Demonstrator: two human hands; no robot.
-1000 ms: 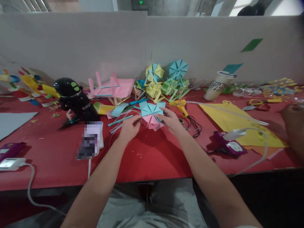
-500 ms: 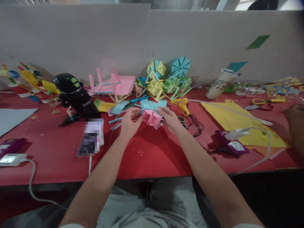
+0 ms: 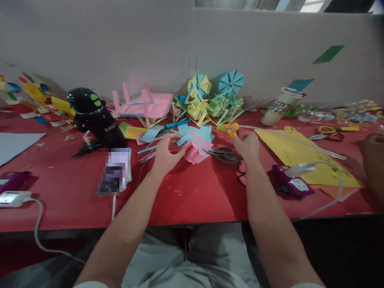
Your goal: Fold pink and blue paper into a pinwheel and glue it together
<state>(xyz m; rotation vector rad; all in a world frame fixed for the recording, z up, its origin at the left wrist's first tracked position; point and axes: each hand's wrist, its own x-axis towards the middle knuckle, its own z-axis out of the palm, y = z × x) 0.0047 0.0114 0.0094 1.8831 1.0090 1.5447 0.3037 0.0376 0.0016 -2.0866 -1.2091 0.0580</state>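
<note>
My left hand (image 3: 165,152) pinches the edge of a folded pink and blue paper piece (image 3: 195,145) that rests on the red table (image 3: 186,192). My right hand (image 3: 248,145) has left the paper and closes around the handle of a yellow glue gun (image 3: 228,129), just right of the paper. Grey-handled scissors (image 3: 224,154) lie between the paper piece and my right hand. Loose blue paper strips (image 3: 150,151) lie behind my left hand.
Finished paper pinwheels (image 3: 214,98) and a pink paper frame (image 3: 144,106) stand by the back partition. A black device (image 3: 94,120), a phone (image 3: 115,171), a purple gadget with white cable (image 3: 292,184), yellow card (image 3: 303,154), a cup (image 3: 280,106) and another person's hand (image 3: 373,160) surround me.
My right hand let go of the paper piece and moved right to the glue gun. The paper piece now lies lower on the table, held only by my left hand.
</note>
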